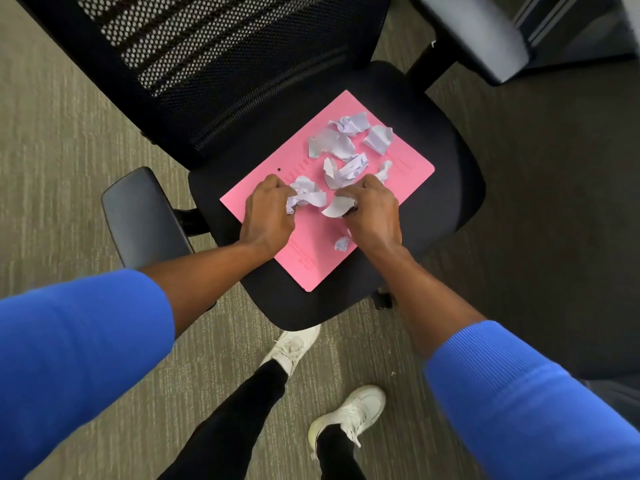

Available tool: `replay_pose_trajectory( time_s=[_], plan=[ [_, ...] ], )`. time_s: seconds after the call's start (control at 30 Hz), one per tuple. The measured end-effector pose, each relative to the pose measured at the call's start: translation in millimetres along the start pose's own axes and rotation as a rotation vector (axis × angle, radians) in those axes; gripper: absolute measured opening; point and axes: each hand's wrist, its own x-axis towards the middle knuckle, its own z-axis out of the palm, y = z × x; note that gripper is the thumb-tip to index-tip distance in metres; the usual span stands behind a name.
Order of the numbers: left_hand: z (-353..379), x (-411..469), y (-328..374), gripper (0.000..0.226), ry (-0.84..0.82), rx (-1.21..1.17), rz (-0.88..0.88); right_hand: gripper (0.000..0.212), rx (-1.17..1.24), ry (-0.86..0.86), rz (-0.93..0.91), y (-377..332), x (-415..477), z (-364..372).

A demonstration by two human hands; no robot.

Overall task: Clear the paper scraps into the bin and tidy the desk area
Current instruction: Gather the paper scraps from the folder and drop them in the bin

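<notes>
A pink folder (311, 258) lies flat on the black seat of an office chair (446, 188). Several crumpled white paper scraps (341, 143) are strewn over its far half. My left hand (266, 216) curls its fingers around a crumpled scrap (308, 195) near the folder's left edge. My right hand (374, 213) pinches a curved white scrap (336, 206) beside it. One small scrap (341, 243) rests on the folder between my wrists. No bin is in view.
The chair's mesh backrest (207, 57) rises at the back, with armrests at the left (145, 216) and upper right (485, 32). Grey-green carpet (62, 168) surrounds the chair. My white shoes (349, 414) stand just in front of the seat.
</notes>
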Motion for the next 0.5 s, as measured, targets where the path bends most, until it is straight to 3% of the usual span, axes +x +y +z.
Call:
replay_pose_trajectory(
  time_s=[0.23,0.5],
  plan=[
    [-13,-23,27,0.025,0.115,-0.151,-0.079,0.041,0.130,0.240,0.098,-6,-22,-39],
    [-1,-74,95,0.022,0.063,-0.298,0.019,0.026,0.203,0.441,0.296,30,-91,-74]
  ],
)
